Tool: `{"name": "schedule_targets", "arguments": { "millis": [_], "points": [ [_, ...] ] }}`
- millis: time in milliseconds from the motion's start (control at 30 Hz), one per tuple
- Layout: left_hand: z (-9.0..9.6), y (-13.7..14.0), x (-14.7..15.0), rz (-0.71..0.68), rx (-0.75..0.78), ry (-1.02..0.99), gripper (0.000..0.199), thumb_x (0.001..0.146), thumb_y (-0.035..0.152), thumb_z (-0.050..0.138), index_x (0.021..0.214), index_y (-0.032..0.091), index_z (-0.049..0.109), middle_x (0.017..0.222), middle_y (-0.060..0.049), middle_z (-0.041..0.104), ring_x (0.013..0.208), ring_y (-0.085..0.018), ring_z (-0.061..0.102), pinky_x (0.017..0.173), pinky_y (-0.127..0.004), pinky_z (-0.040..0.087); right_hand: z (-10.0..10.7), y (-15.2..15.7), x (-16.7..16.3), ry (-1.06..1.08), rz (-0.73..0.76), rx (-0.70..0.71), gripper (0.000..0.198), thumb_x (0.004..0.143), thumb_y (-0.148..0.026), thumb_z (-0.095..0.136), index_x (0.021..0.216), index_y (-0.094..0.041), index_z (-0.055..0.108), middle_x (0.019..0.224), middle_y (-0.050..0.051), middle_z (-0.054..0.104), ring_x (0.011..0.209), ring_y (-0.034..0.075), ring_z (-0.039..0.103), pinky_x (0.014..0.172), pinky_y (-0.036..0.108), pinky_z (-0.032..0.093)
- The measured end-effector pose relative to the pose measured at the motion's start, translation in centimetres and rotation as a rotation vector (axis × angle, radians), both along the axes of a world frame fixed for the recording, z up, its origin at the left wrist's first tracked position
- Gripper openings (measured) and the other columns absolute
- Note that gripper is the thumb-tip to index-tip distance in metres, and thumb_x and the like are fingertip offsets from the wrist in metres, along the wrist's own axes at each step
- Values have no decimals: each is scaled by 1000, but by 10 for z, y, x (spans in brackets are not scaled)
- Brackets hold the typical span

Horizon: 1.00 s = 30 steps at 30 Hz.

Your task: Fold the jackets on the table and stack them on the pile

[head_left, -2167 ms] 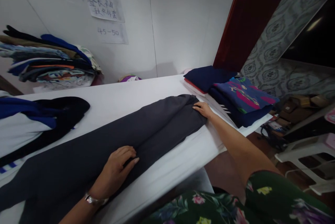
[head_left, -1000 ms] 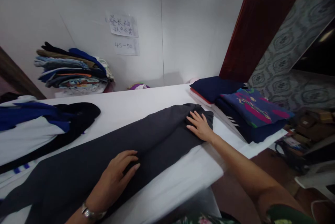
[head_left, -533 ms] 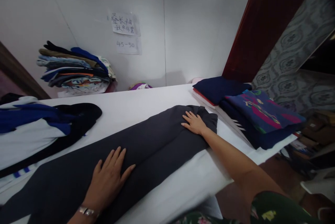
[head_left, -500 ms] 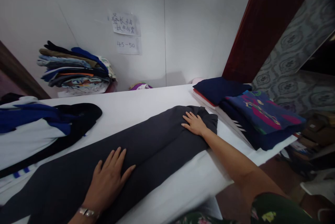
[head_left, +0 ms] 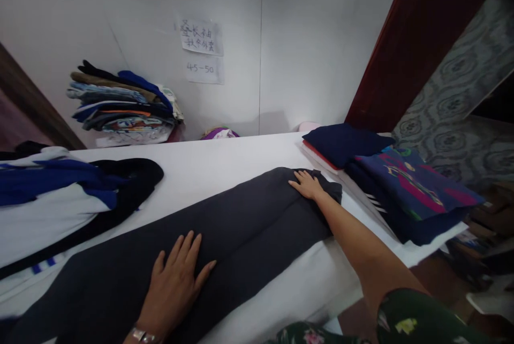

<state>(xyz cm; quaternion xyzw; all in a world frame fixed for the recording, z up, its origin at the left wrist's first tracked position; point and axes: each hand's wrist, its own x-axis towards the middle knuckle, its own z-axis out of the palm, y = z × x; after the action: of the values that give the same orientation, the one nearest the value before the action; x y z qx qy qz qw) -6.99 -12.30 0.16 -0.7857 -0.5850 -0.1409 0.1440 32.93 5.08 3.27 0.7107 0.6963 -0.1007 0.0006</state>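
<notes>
A long dark grey garment, which looks like a pair of trousers, lies stretched diagonally across the white table. My left hand rests flat on its near middle part, fingers spread. Close to the garment's far right end, my right hand presses palm down, fingers slightly apart. That end is bunched in small folds past my fingers. The garment's left end runs out toward the lower left corner, where it blurs.
Folded clothes are piled at the table's right, with a navy folded piece behind. Loose blue, white and black clothing lies at left. A tall clothes stack stands by the wall, near handwritten paper signs.
The whole view has shifted slightly, so everything appears a little farther right. Both hands stay flat on the garment; the right hand sits slightly nearer its upper edge.
</notes>
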Motion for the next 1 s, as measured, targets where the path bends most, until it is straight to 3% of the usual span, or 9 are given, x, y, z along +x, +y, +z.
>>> {"name": "schedule_targets", "arguments": {
  "millis": [267, 367, 500, 600, 667, 867, 1000],
  "points": [
    [5, -2, 6, 46, -95, -10, 64, 88, 57, 32, 132, 13, 49, 138, -15, 48, 129, -33, 41, 102, -55, 30, -8, -3, 6, -55, 1, 64, 67, 91, -61, 22, 144, -21, 29, 151, 9, 27, 140, 27, 17, 108, 59, 14],
    [11, -6, 11, 86, -174, -35, 63, 88, 56, 37, 135, 15, 46, 141, -14, 45, 132, -32, 36, 105, -54, 28, 0, -7, -6, -128, 22, 205, 59, 93, -54, 26, 138, -20, 41, 147, 12, 35, 138, 31, 24, 106, 62, 16],
    [18, -10, 16, 98, -239, -93, 63, 87, 55, 41, 137, 17, 43, 144, -14, 41, 135, -31, 32, 108, -55, 23, 10, -24, -60, -29, 279, 411, 53, 94, -50, 28, 136, -22, 45, 146, 11, 38, 138, 28, 26, 108, 57, 19],
    [23, -14, 16, 82, -273, -144, 65, 86, 56, 43, 137, 16, 42, 145, -14, 39, 135, -32, 31, 108, -55, 23, 6, -48, -109, 37, 576, 398, 54, 93, -53, 28, 139, -26, 41, 149, 7, 33, 139, 25, 23, 110, 53, 17],
    [27, -20, 13, 69, -291, -181, 64, 85, 55, 45, 137, 16, 43, 145, -13, 40, 135, -30, 32, 109, -53, 23, -4, -61, -131, 20, 692, 349, 55, 93, -55, 28, 138, -28, 42, 148, 7, 35, 139, 26, 24, 110, 54, 17],
    [39, -56, -20, 167, -292, -265, 54, 86, 48, 50, 130, 17, 50, 139, -11, 49, 132, -24, 39, 111, -46, 24, -28, -70, -137, -35, 751, 374, 56, 92, -54, 28, 138, -25, 44, 146, 8, 38, 137, 28, 28, 108, 55, 19],
    [38, -80, -49, 268, -152, -320, 46, 89, 44, 47, 124, 16, 55, 137, -10, 51, 131, -23, 40, 111, -45, 26, -32, -67, -133, -50, 757, 404, 56, 92, -54, 28, 136, -25, 45, 145, 8, 39, 136, 28, 29, 107, 55, 20]
  ]
}}
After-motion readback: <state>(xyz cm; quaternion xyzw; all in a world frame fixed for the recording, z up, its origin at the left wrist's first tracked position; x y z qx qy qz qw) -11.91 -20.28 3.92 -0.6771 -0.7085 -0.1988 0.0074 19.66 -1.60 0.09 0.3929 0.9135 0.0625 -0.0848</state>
